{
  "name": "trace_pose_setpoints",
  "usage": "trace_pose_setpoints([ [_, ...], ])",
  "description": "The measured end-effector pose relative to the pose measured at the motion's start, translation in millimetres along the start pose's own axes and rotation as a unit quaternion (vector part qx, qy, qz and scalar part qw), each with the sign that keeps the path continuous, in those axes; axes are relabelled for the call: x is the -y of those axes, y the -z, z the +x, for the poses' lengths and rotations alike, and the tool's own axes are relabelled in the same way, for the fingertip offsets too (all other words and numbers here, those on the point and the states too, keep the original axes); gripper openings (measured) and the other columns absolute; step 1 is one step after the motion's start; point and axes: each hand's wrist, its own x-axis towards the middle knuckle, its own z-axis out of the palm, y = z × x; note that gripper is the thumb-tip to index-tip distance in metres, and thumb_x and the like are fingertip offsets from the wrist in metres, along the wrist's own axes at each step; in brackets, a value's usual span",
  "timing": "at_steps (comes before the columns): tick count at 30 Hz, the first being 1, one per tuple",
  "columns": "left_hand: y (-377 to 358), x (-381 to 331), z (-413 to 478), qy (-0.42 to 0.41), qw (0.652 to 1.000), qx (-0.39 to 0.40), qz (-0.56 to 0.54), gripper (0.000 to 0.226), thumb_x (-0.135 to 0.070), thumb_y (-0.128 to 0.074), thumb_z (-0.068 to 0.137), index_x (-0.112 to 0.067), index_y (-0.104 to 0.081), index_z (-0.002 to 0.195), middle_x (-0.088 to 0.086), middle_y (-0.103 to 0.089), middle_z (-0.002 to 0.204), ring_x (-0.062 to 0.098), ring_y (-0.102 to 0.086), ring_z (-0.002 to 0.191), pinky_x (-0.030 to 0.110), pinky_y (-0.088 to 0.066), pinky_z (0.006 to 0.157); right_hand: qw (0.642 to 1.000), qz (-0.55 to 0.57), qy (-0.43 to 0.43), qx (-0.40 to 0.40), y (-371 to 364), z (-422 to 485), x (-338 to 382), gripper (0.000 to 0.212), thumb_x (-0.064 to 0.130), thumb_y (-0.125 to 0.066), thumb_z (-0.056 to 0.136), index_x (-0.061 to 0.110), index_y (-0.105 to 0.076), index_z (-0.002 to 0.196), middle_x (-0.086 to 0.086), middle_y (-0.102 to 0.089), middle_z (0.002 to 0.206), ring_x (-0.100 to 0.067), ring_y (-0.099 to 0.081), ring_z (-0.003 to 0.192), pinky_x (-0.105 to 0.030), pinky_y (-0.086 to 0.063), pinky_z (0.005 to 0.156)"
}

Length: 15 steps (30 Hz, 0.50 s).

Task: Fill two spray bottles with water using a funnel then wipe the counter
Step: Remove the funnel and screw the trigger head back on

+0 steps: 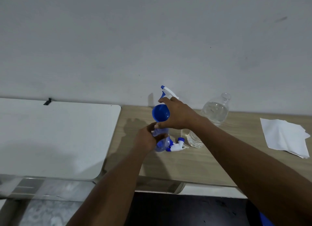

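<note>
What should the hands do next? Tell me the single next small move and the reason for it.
Probably seat the blue plastic funnel squarely in the neck of the clear spray bottle. The right hand holds the funnel above the bottle that the left hand grips, and the uncapped clear water bottle stands behind, untouched.

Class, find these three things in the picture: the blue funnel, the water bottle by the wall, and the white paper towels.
blue funnel (160, 113): head view, inside of its bowl.
water bottle (215, 111): head view, its clear body.
white paper towels (283, 136): head view, middle of the top sheet.
</note>
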Motion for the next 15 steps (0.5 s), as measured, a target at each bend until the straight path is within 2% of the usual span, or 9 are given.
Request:
trace_pose_setpoints([
  [2,1.4,-0.8,-1.2,0.02,0.999,0.013,-0.028,0.033,-0.03,-0.081,0.082,-0.026,-0.063,0.109,-0.008,-0.068,0.1,0.016,-0.066,0.099,0.014,-0.051,0.072,1.0,0.014,-0.009,0.017,1.6,2.0,-1.8,0.098,0.06,-0.08,0.069,0.031,-0.032,0.149,-0.004,-0.044,0.141,-0.023,-0.051,0.12,-0.039,-0.05,0.095],
  [3,1.6,0.4,-0.4,0.013,0.999,0.016,-0.029,0.03,-0.03,-0.08,0.082,-0.029,-0.062,0.106,-0.008,-0.069,0.1,0.018,-0.066,0.1,0.016,-0.052,0.073,0.999,0.025,-0.016,0.03,2.3,2.9,-3.1,0.096,0.058,-0.08,0.069,0.033,-0.032,0.149,-0.005,-0.044,0.14,-0.024,-0.051,0.12,-0.04,-0.05,0.096],
  [5,6.3,4.1,0.9,-0.025,0.999,0.018,0.009,0.036,-0.039,-0.084,0.076,-0.042,-0.059,0.101,-0.016,-0.067,0.096,0.015,-0.067,0.095,0.025,-0.054,0.082,0.997,0.059,-0.025,0.046,3.2,3.9,-6.4,0.09,0.05,-0.08,0.072,0.034,-0.035,0.148,-0.005,-0.045,0.138,-0.025,-0.05,0.12,-0.041,-0.049,0.098],
  [7,13.4,5.1,-1.4,-0.038,0.998,0.009,0.041,0.041,-0.041,-0.085,0.074,-0.042,-0.059,0.106,-0.02,-0.065,0.094,0.013,-0.066,0.093,0.029,-0.053,0.086,0.988,0.145,-0.038,0.043,2.1,3.0,-10.4,0.076,0.039,-0.079,0.076,0.032,-0.043,0.143,0.001,-0.051,0.133,-0.022,-0.053,0.119,-0.038,-0.049,0.097],
  [9,21.2,6.1,-4.8,-0.045,0.998,0.002,0.049,0.047,-0.036,-0.083,0.078,-0.032,-0.062,0.119,-0.015,-0.064,0.099,0.015,-0.065,0.095,0.027,-0.051,0.086,0.958,0.273,-0.071,0.046,-5.3,2.2,-16.7,0.059,0.03,-0.077,0.078,0.028,-0.051,0.131,0.005,-0.06,0.12,-0.019,-0.06,0.11,-0.035,-0.053,0.09],
  [11,30.2,7.5,-6.7,-0.055,0.996,-0.011,0.07,0.049,-0.032,-0.081,0.081,-0.026,-0.062,0.126,-0.012,-0.064,0.104,0.014,-0.065,0.096,0.023,-0.048,0.082,0.919,0.368,-0.118,0.075,-18.3,2.0,-24.2,0.048,0.027,-0.074,0.081,0.026,-0.052,0.124,0.002,-0.064,0.113,-0.02,-0.063,0.104,-0.036,-0.051,0.082],
  [13,38.1,10.4,-8.6,-0.059,0.995,-0.028,0.077,0.052,-0.033,-0.081,0.08,-0.027,-0.061,0.128,-0.012,-0.066,0.105,0.006,-0.064,0.088,0.016,-0.046,0.075,0.886,0.423,-0.159,0.105,-34.4,2.3,-31.5,0.044,0.029,-0.073,0.08,0.023,-0.054,0.119,-0.005,-0.067,0.112,-0.022,-0.065,0.1,-0.039,-0.049,0.082],
  [15,45.5,11.5,-10.4,-0.05,0.995,-0.037,0.082,0.055,-0.033,-0.082,0.08,-0.029,-0.06,0.131,-0.014,-0.066,0.104,0.001,-0.061,0.085,0.011,-0.043,0.071,0.84,0.5,-0.175,0.116,-51.2,1.6,-35.2,0.035,0.025,-0.072,0.082,0.015,-0.057,0.113,-0.01,-0.071,0.106,-0.022,-0.066,0.093,-0.036,-0.049,0.08],
])
